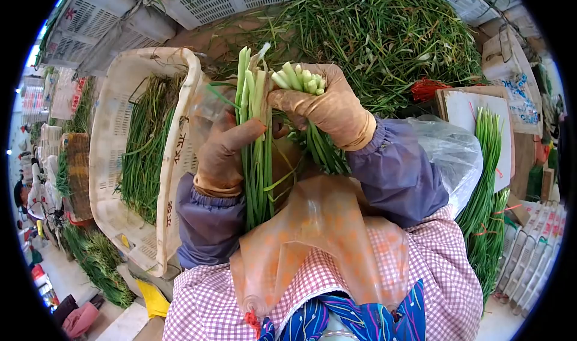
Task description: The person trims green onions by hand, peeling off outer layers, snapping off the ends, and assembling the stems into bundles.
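My left hand (221,157), in a stained tan rubber glove, is closed around upright garlic chives (258,160), its thumb lying across the stalks. Their lower parts hang down in front of the translucent apron (303,221). Beside it my right hand (336,106), gloved alike, grips a second bunch of garlic chives (299,78). The pale cut ends of this bunch stick out over the fist, and its green leaves (324,151) hang below. The two bunches are close together at chest height. Some fingers of both hands are hidden behind the stalks.
A white plastic crate (101,154) with loose chives stands at left. Beyond my hands lies a large heap of green leaves (384,34), with red ties (430,89) at its edge. Tied chive bundles (485,221) lie at right, near a white board (466,112).
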The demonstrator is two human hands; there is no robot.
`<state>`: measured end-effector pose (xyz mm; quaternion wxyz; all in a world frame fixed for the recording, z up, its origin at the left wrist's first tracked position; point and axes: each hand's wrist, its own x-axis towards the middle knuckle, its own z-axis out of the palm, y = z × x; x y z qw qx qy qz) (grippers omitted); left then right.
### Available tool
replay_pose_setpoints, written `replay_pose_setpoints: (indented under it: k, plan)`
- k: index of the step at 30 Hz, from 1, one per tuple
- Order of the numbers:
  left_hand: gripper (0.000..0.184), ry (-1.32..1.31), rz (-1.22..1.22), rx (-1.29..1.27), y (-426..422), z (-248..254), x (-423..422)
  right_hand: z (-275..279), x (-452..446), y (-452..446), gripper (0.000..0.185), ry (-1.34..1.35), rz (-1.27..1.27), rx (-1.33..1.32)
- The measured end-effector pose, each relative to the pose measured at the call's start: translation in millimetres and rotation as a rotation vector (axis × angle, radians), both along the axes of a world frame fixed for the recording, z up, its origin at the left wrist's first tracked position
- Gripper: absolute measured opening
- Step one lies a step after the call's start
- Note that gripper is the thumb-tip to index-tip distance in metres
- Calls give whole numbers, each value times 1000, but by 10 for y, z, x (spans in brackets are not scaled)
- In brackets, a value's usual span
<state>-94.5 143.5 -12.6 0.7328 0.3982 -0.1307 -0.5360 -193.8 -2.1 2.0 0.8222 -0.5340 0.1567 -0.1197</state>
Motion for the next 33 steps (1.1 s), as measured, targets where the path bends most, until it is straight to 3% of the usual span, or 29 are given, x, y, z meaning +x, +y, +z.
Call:
replay_pose_setpoints:
  k: [3, 5, 7, 9, 12, 16, 17, 20, 21, 22, 25, 27, 30, 32, 33]
  plan:
    - [43, -43, 90, 20, 66, -67, 71, -107, -45, -87, 10, 58, -76, -83]
    - [31, -85, 134, -46, 58, -49, 99, -177, -134, -240, 12, 13, -147, 40]
    - [31, -37, 132, -23, 41, -56, 69, -199, -182, -295, 15, 7, -202, 137]
    - [31, 5, 122, 5, 8, -45, 33, -84, -159, -197, 14, 18, -161, 54]
    - [32, -178, 112, 152, -78, 40, -62, -94, -46, 5, 17, 27, -148, -25]
    - [32, 39, 186, 155, -37, -24, -55, -208, -52, -92, 14, -11, -175, -12]
    - [31, -17, 125, 176, 2, -27, 31, -218, -104, -143, 12, -28, -189, -1]
    - [28, 85, 188, 221, 109, 91, 45, -291, -251, -418, 15, 30, -432, 58]
    - [25, 178, 28, 17, 156, 44, 134, -353, -303, -568, 15, 18, -475, 71]
    - [22, 116, 134, 135, 207, 64, 173, -427, -360, -704, 15, 5, -521, 86]
    - [17, 96, 308, 144, 239, 101, 235, -403, -461, -816, 15, -44, -539, 79]
    - [14, 202, 127, -50, 368, 2, 498, -330, -482, -846, 15, -66, -583, 19]
    - [21, 175, 63, -146, 689, 0, 897, -321, -628, -1146, 17, -106, -781, 50]
    - [32, -869, 612, 130, 825, -58, 812, -460, -760, -1354, 9, -13, -885, -87]
    - [34, -1291, 553, 31, 797, 38, 762, -503, -761, -1340, 10, -8, -915, -189]
